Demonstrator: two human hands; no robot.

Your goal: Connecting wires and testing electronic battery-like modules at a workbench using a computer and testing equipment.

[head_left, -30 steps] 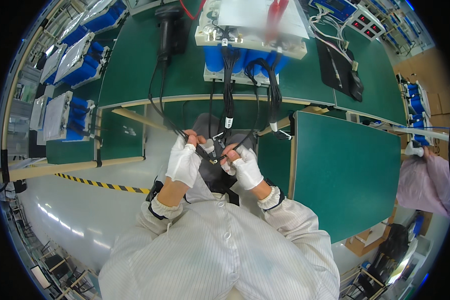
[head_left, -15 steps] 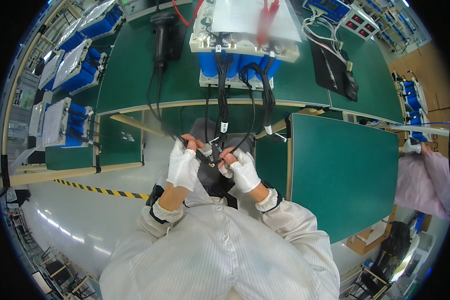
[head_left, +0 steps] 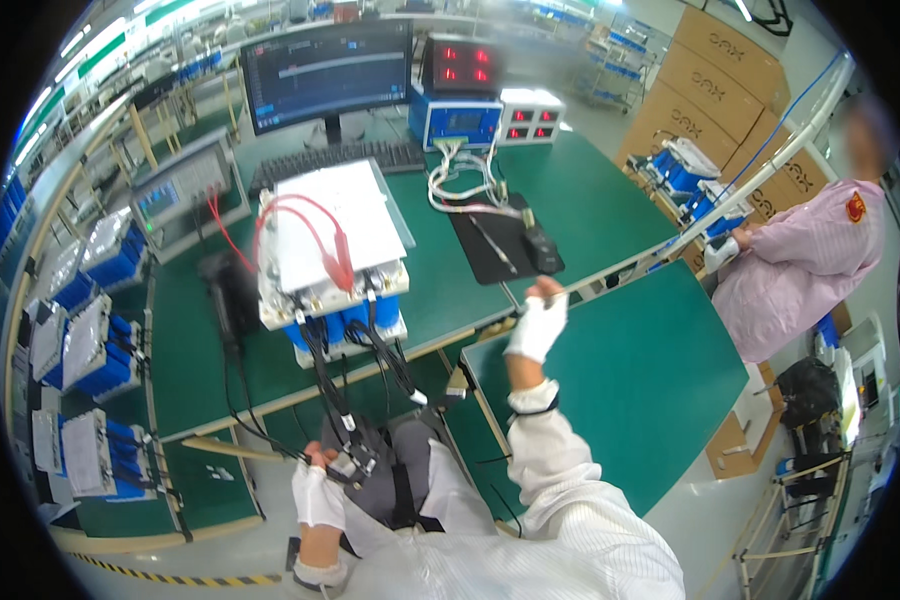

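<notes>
The left hand (head_left: 318, 497) is squeezed on thin black cables (head_left: 286, 449), low down by the near edge of the worktop (head_left: 432, 300). The right hand (head_left: 540, 322) is out by the black mouse (head_left: 541, 250); I cannot tell if its fingers hold anything. The blue and white battery pack (head_left: 387, 310) sits left of the mouse.

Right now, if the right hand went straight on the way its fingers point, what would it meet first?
Probably the mouse, just beyond the right hand in the picture. Depth is unclear from this one view, so the hand might pass above it.
</notes>
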